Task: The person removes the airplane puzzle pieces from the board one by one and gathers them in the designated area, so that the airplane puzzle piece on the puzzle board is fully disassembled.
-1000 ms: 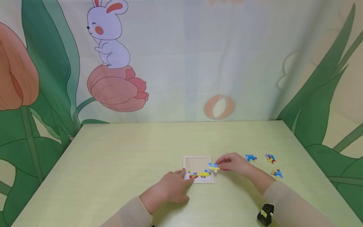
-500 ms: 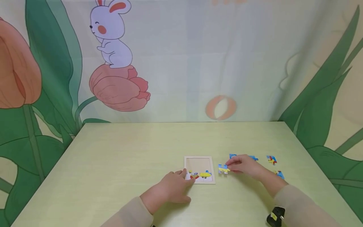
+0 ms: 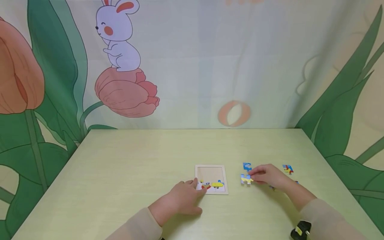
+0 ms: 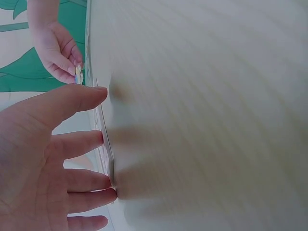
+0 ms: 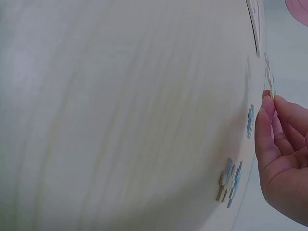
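Note:
My right hand (image 3: 270,175) pinches a blue-and-yellow jigsaw piece (image 3: 245,180) between thumb and fingertips. The right wrist view shows that piece (image 5: 270,79) edge-on, lifted off the table. My left hand (image 3: 184,197) rests at the left side of a small wooden puzzle tray (image 3: 210,165), fingers extended and touching it. Inside the tray, joined pieces with a yellow picture (image 3: 217,184) fill the near row; the far part shows bare wood. From the left wrist view, the straight fingers (image 4: 86,144) of my left hand meet the tray's edge.
A loose blue piece (image 3: 247,166) lies just beyond the pinched one. Farther right lies a red, yellow and blue piece (image 3: 288,169). Others are partly hidden behind the right hand and forearm. A printed curtain (image 3: 180,66) hangs behind the table (image 3: 135,160).
The right hand has carried the pinched piece rightward, from over the tray's right edge to beside the loose blue piece. The left hand has stayed on the tray.

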A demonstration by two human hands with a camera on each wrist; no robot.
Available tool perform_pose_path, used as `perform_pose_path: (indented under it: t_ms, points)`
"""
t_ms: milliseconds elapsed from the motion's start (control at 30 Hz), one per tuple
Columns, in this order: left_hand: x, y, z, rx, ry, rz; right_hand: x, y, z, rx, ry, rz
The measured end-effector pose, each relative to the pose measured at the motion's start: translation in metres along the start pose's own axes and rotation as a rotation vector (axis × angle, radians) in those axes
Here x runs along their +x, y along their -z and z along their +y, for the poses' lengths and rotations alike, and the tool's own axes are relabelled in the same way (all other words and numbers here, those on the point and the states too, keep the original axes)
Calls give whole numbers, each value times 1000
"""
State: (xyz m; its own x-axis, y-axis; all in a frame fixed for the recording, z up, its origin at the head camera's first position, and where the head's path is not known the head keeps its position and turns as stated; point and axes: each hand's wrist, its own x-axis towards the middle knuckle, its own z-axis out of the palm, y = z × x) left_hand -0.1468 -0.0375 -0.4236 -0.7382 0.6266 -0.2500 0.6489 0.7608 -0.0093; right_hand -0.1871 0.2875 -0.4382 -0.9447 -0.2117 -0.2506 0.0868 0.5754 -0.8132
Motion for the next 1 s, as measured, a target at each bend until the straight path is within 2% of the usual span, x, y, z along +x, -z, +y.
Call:
perform_pose_path:
  t_ms: [467,833,1000]
  points:
    - [1,0,0,-7,5,1,-3,7,10,-113,1,20]
    - [0,1,0,-6,8,0,-2,4,7,-158,-57,49]
    - [1,0,1,-15,12,-2,-2,4,8,-199,-42,52]
